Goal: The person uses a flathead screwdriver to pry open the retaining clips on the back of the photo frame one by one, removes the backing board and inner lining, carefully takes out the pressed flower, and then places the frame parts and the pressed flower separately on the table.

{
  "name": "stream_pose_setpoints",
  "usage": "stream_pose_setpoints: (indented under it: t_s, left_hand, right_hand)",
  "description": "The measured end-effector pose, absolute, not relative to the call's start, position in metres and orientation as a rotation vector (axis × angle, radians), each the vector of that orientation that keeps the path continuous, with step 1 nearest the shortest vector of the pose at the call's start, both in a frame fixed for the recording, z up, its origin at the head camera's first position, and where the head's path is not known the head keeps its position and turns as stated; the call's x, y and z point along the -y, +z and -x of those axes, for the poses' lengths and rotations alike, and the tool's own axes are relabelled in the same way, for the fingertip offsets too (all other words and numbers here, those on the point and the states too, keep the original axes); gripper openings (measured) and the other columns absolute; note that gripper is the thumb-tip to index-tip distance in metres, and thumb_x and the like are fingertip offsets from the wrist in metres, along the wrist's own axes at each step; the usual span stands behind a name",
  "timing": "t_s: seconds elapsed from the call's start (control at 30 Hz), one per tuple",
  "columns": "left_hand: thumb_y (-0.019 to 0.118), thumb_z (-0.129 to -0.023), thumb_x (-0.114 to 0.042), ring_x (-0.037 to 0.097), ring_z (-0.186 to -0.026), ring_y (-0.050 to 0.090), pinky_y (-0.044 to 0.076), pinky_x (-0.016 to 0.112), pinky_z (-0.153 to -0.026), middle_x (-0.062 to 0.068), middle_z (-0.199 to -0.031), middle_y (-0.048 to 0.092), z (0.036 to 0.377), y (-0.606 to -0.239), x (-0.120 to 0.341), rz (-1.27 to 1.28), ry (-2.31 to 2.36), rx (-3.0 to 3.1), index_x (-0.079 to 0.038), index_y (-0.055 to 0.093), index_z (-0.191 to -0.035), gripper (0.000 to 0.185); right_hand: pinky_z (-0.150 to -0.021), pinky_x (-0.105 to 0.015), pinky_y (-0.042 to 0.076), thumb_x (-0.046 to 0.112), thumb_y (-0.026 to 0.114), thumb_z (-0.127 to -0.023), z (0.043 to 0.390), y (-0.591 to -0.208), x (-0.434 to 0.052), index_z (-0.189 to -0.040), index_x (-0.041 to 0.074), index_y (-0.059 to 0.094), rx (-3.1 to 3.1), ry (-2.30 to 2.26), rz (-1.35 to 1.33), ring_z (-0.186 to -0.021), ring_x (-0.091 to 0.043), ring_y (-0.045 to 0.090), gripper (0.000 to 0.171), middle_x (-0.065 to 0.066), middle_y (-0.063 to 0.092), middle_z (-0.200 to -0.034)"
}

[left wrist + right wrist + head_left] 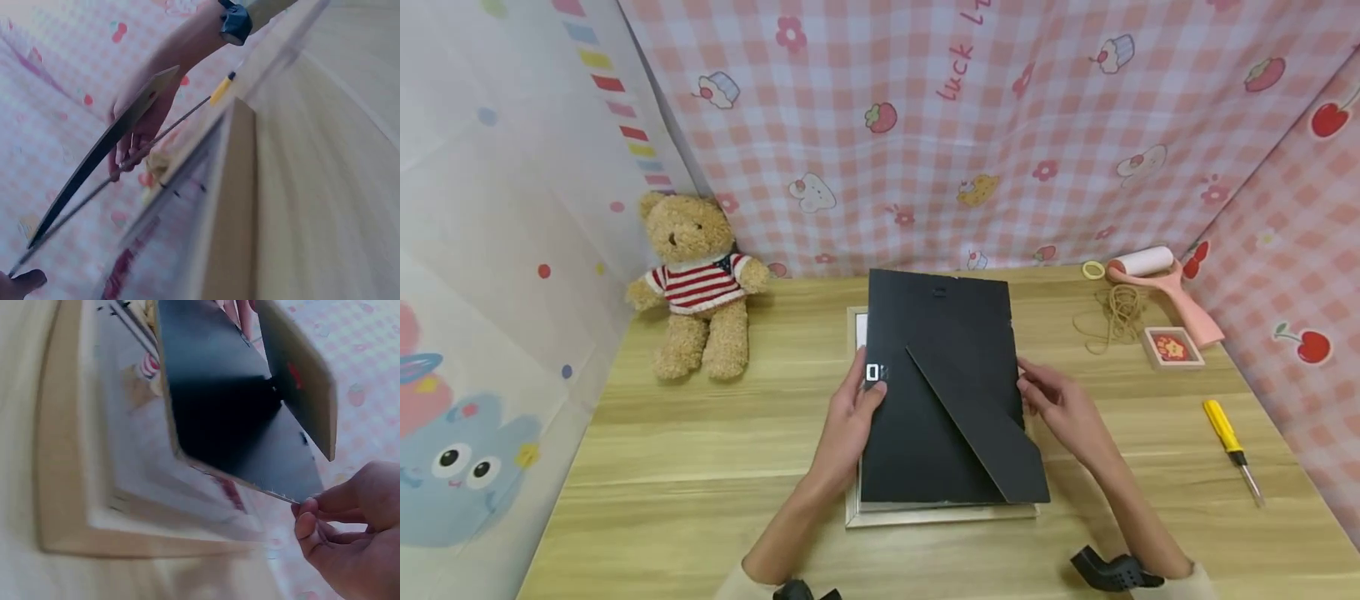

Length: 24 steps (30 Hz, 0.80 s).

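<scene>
A black backing board [940,392] with a fold-out easel leg [981,433] is raised above a pale wooden picture frame [940,518] lying on the table. My left hand [848,417] holds the board's left edge, thumb on its black face beside a small metal clip [872,372]. At the opposite edge, my right hand [1063,408] pinches the board between thumb and fingers. In the right wrist view, the board [225,400] tilts above the frame [62,456], apart from it, and the leg [300,375] stands out from its face.
A teddy bear [696,283] in a striped sweater sits at the back left. On the right are a pink lint roller [1183,304], twine [1123,312], a yellow ring [1093,270], a small square box [1172,347] and a yellow-handled screwdriver [1225,429]. Patterned curtains [880,167] enclose the table.
</scene>
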<state>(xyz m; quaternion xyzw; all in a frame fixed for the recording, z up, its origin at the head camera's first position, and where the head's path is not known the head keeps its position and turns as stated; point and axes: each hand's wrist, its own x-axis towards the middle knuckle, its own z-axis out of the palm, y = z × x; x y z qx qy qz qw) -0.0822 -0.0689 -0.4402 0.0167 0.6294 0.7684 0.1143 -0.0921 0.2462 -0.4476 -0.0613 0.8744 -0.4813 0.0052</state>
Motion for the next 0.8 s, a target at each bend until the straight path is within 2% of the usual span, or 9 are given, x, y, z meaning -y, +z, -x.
stream_pose_setpoints:
  t_s: [0.03, 0.1, 0.17, 0.23, 0.33, 0.53, 0.67, 0.8]
  left_hand:
    - [0.048, -0.116, -0.010, 0.033, -0.165, 0.032, 0.044, 0.040, -0.126, 0.012, -0.184, 0.018, 0.082, -0.437, 0.065, -0.062, 2.247, -1.870, -0.008, 0.010, -0.177, 0.073]
    - [0.049, -0.115, -0.009, 0.032, -0.168, 0.023, 0.036, 0.044, -0.132, 0.014, -0.185, 0.014, 0.081, -0.432, 0.054, -0.095, 2.226, -1.937, -0.005, 0.010, -0.177, 0.073]
    - [0.050, -0.114, -0.008, 0.030, -0.171, 0.011, 0.021, 0.049, -0.137, 0.014, -0.186, 0.007, 0.079, -0.431, 0.040, -0.125, 2.194, -2.013, -0.003, 0.011, -0.176, 0.074]
    - [0.052, -0.112, -0.008, 0.031, -0.172, 0.005, 0.011, 0.052, -0.139, 0.014, -0.186, 0.004, 0.073, -0.432, 0.023, -0.122, 2.175, -2.039, -0.002, 0.010, -0.176, 0.076]
    - [0.053, -0.110, -0.009, 0.033, -0.171, 0.004, 0.007, 0.055, -0.139, 0.013, -0.186, 0.003, 0.060, -0.436, -0.003, -0.112, 2.149, -2.028, -0.005, 0.009, -0.177, 0.080]
    - [0.058, -0.107, -0.017, 0.035, -0.171, 0.006, 0.008, 0.060, -0.138, 0.013, -0.186, 0.005, 0.035, -0.442, -0.057, -0.086, 2.087, -1.971, -0.011, 0.008, -0.178, 0.087]
    - [0.062, -0.104, -0.022, 0.032, -0.171, 0.010, 0.015, 0.058, -0.138, 0.011, -0.186, 0.008, 0.018, -0.451, -0.089, -0.043, 2.064, -1.895, -0.013, 0.010, -0.178, 0.090]
    - [0.064, -0.102, -0.026, 0.034, -0.171, 0.012, 0.021, 0.060, -0.136, 0.011, -0.186, 0.010, 0.007, -0.476, -0.115, 0.004, 2.050, -1.843, -0.016, 0.012, -0.178, 0.093]
  right_hand:
    - [-0.062, -0.025, 0.049, 0.006, 0.062, -0.112, 0.091, -0.443, -0.250, -0.152, -0.010, 0.059, -2.759, -1.476, 0.209, -0.073, -0.012, 0.060, 0.043, -0.013, 0.068, -0.094]
    - [-0.060, -0.025, 0.047, 0.006, 0.061, -0.112, 0.087, -0.435, -0.258, -0.152, -0.011, 0.058, -2.798, -1.419, 0.242, -0.072, -0.011, 0.058, 0.043, -0.012, 0.066, -0.092]
    - [-0.058, -0.025, 0.046, 0.006, 0.062, -0.111, 0.082, -0.428, -0.271, -0.151, -0.011, 0.058, -2.843, -1.356, 0.262, -0.071, -0.012, 0.058, 0.044, -0.011, 0.066, -0.092]
    - [-0.057, -0.025, 0.046, 0.006, 0.063, -0.111, 0.076, -0.425, -0.286, -0.149, -0.012, 0.059, -2.899, -1.292, 0.265, -0.069, -0.012, 0.057, 0.043, -0.010, 0.067, -0.092]
    - [-0.055, -0.024, 0.045, 0.005, 0.066, -0.109, 0.064, -0.423, -0.311, -0.145, -0.012, 0.063, -2.983, -1.180, 0.229, -0.066, -0.011, 0.057, 0.040, -0.008, 0.069, -0.090]
    - [-0.053, -0.023, 0.044, 0.004, 0.066, -0.108, 0.036, -0.425, -0.361, -0.136, -0.015, 0.066, -3.028, -1.007, 0.080, -0.064, -0.006, 0.054, 0.034, -0.002, 0.064, -0.080]
    - [-0.054, -0.025, 0.040, 0.007, 0.059, -0.113, 0.017, -0.429, -0.392, -0.135, -0.018, 0.065, -2.988, -0.889, -0.046, -0.063, -0.006, 0.049, 0.034, -0.002, 0.059, -0.076]
    - [-0.054, -0.027, 0.038, 0.008, 0.056, -0.114, 0.004, -0.434, -0.410, -0.134, -0.022, 0.063, -2.927, -0.767, -0.129, -0.061, -0.008, 0.047, 0.036, -0.002, 0.058, -0.074]
